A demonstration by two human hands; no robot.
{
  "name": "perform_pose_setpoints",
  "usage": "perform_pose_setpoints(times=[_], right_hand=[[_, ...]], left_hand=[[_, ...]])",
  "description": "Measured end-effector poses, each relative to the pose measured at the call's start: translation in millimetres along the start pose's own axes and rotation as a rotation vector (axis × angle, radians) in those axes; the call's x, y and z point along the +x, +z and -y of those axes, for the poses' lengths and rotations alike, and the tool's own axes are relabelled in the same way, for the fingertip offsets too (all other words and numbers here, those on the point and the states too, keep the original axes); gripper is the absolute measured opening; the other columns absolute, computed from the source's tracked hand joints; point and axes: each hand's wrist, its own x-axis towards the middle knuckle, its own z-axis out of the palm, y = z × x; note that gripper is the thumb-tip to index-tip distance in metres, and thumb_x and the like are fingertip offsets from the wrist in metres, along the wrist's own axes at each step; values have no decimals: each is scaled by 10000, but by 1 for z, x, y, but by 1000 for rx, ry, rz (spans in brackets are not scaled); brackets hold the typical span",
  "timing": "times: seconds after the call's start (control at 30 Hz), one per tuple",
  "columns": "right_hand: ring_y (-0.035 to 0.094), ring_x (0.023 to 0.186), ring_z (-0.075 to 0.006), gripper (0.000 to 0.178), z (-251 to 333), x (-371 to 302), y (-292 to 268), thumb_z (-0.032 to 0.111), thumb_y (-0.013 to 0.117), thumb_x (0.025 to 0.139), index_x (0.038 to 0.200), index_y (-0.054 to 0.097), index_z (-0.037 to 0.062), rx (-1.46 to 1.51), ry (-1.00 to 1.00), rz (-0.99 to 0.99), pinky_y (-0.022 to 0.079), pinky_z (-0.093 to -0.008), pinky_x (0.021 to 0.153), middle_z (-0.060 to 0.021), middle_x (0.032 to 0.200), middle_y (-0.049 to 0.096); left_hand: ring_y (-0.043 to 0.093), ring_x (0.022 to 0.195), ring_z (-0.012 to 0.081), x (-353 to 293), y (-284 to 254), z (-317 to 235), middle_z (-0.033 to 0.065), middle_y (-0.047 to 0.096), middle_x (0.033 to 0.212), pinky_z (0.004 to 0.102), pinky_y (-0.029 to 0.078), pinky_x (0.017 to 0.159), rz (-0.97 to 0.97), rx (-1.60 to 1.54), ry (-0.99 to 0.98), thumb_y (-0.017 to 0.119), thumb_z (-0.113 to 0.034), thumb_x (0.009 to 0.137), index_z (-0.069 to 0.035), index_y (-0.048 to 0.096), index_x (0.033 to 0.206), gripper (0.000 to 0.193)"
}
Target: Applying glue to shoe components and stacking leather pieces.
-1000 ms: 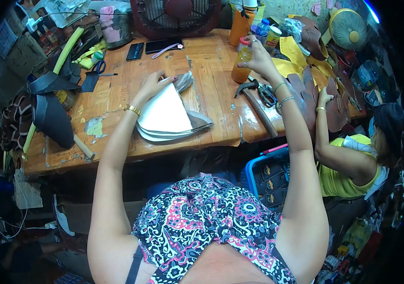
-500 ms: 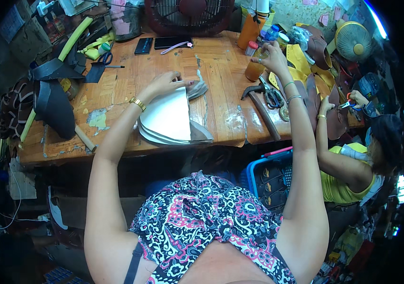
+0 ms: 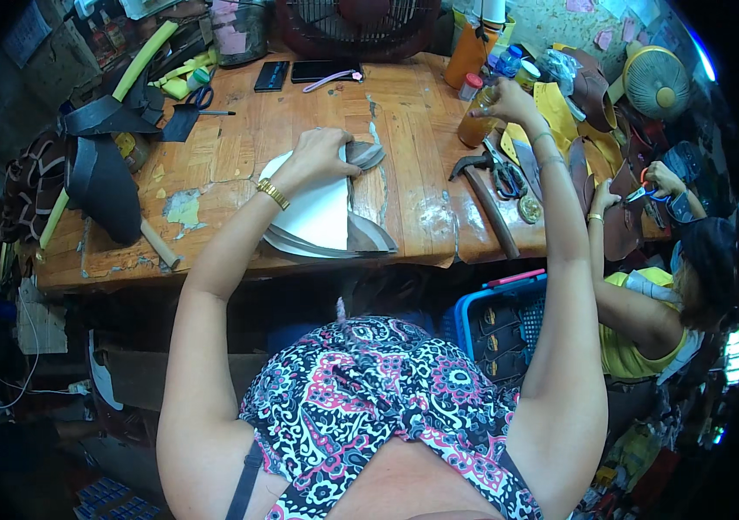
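Note:
A stack of thin sheets (image 3: 313, 212), white on top with grey-brown layers beneath, lies near the front edge of the table. My left hand (image 3: 322, 154) rests over its far end, fingers curled down at the right edge with the thumb against it. At the back right stands a jar of amber liquid (image 3: 476, 131). My right hand (image 3: 512, 100) is closed over the jar's mouth, and what its fingers grip is hidden. Near that arm lie a hammer (image 3: 492, 212), scissors (image 3: 508, 178) and a roll of tape (image 3: 529, 208).
Dark leather pieces (image 3: 102, 191) pile up at the left. Two phones (image 3: 272, 76) and a fan (image 3: 361, 26) are at the back. A blue basket (image 3: 465, 316) stands below the table. At the right, a co-worker (image 3: 647, 316) cuts brown material with orange-handled scissors (image 3: 647, 191).
My right hand has lowered toward the jar's mouth. My left hand has shifted right, its fingers now bent over the edge of the stack. The view has shifted slightly.

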Motion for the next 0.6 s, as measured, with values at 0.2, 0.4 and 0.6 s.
perform_pose_setpoints(times=[0.2,0.4,0.6], right_hand=[[711,997,-260,585,10,-60,0,445,882,750,1216,730,124,366,-103,-830,571,-393,819,-68,1225,670],[688,1053,-285,479,14,-70,36,287,881,744,1170,745,116,286,-94,-703,562,-402,851,-56,1255,657],[672,1077,-285,394,21,-70,41,223,871,734,1079,722,103,278,-36,-739,556,-399,847,-65,1269,650]], left_hand=[[681,1123,346,-11,14,4,204,731,1187,459,496,996,-250,-39,-37,808,-572,769,-32,706,1276,748],[716,912,260,18,8,38,150,762,1053,383,549,800,-168,-222,-3,779,-378,884,-56,764,1182,439],[723,816,255,32,24,41,140,759,852,380,540,754,-144,-379,3,758,-199,904,1,789,953,208]])
